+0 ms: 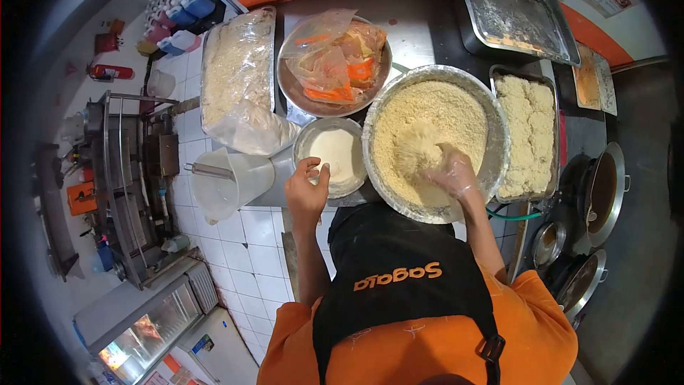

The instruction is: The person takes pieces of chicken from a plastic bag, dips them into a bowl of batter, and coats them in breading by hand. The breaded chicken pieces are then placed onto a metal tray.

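My right hand [456, 171], grip unclear, dips into the round silver metal crumb basin [496, 132]; my left hand [306, 189], fingers apart, hovers by the white-filled metal bowl [348, 187], basin-left, probably for reach.

Orange shirt [531, 321], black apron [413, 246], orange lettering [397, 276], 1 black buckle [491, 348]

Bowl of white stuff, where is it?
Just left of the head view's centre, the bowl sits by the left hand, between jug and crumb basin.
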The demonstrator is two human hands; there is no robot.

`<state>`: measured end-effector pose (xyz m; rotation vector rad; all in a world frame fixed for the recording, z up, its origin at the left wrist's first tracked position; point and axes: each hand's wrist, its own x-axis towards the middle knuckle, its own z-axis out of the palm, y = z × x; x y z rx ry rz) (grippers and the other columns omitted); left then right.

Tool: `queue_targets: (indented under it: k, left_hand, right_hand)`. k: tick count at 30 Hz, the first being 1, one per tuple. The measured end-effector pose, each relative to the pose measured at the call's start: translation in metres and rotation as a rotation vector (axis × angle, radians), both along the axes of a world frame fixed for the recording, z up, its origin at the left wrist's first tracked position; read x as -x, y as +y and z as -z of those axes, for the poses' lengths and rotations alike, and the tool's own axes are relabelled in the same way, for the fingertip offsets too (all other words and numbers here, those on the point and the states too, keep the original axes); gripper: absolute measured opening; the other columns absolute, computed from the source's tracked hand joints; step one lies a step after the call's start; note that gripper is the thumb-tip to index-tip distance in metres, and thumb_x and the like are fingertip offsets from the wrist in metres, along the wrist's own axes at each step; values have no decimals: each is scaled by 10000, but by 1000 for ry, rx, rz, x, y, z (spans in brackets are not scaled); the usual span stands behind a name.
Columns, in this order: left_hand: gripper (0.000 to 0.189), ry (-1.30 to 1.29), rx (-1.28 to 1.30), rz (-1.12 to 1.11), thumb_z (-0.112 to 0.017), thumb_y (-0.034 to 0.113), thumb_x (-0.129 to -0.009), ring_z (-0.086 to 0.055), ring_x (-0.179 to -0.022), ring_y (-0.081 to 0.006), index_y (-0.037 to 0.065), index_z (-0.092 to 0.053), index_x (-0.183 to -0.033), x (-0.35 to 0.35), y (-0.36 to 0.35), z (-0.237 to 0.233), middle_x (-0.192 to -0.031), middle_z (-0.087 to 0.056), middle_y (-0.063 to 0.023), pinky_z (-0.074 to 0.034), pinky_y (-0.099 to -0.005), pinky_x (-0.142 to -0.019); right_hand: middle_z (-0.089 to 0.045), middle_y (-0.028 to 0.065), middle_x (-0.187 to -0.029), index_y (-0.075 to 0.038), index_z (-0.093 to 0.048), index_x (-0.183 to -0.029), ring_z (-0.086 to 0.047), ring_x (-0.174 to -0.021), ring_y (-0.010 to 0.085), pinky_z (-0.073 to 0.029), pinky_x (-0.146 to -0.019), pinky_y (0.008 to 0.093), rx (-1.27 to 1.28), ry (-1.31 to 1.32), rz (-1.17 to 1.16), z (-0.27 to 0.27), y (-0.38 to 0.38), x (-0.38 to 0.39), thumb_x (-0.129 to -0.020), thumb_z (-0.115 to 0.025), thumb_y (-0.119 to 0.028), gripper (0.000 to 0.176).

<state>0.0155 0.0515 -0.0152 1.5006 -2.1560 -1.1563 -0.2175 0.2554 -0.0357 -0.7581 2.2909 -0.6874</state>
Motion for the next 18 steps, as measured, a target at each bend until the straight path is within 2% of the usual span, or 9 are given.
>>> queue_targets:
  k: [4,7,9,11,12,14,15,16,18]
  left_hand:
    - [264,11,45,4,-723,179,-863,-730,-881,-296,-9,-664,-1039,-1,-5,9,-948,-727,-193,-542,-385,-764]
    - [226,22,53,31,-709,127,-871,-700,-816,-175,-34,-670,-1026,2,-4,5,-876,-731,-152,-525,-298,-749]
    - [226,38,68,46,-707,127,-873,-698,-810,-177,-33,-670,-1027,4,-2,-1,-875,-731,-152,-525,-299,-750]
    - [225,50,87,62,-705,128,-874,-697,-803,-179,-33,-670,-1027,1,-1,-3,-875,-730,-152,-524,-299,-751]
    - [243,42,86,66,-713,152,-870,-715,-839,-234,-23,-668,-1032,-1,-2,-1,-906,-729,-166,-533,-340,-753]
    - [261,35,83,89,-721,177,-866,-734,-875,-289,-13,-665,-1036,0,-2,-1,-937,-729,-179,-541,-380,-755]
    - [256,13,81,77,-721,177,-867,-734,-875,-286,-11,-668,-1032,2,-2,-3,-930,-728,-180,-540,-378,-756]
    - [251,-10,78,63,-720,176,-867,-733,-875,-283,-10,-671,-1028,3,-2,-4,-924,-728,-180,-539,-375,-758]
    - [250,-14,89,52,-721,179,-867,-733,-872,-277,-10,-675,-1024,3,-2,-5,-917,-728,-180,-538,-370,-762]
  right_hand:
    - [-666,304,-924,83,-615,-984,-690,-838,398,-544,-731,461,-340,88,-37,38,-11,-17,-661,-833,-268,524]
    - [-672,304,-899,105,-597,-1086,-701,-826,403,-561,-738,448,-146,-25,-7,46,0,1,-708,-789,-233,542]
    - [-674,300,-871,113,-592,-1119,-704,-808,407,-568,-735,445,-4,-54,78,21,-4,9,-722,-774,-218,547]
    - [-609,362,-1165,135,-476,-1326,-648,-1093,411,-524,-935,427,96,20,94,-14,-13,12,-786,-661,-85,612]
    - [-609,362,-1165,135,-476,-1326,-648,-1093,411,-524,-935,427,100,20,104,4,-15,6,-786,-661,-85,612]
    - [-315,367,-1502,125,-236,-1491,-376,-1405,422,-335,-1154,422,-24,687,-392,58,-17,-10,-798,-530,31,759]
    - [50,287,-1620,109,1,-1529,-50,-1506,433,-111,-1241,422,-18,366,-336,60,-26,-15,-793,-413,75,844]
    - [50,287,-1620,109,1,-1529,-50,-1506,433,-111,-1241,422,-21,364,-323,69,-25,-11,-793,-413,75,844]
    - [-288,342,-1529,89,-266,-1498,-351,-1416,420,-300,-1173,434,9,622,-269,87,-20,3,-862,-450,-27,673]
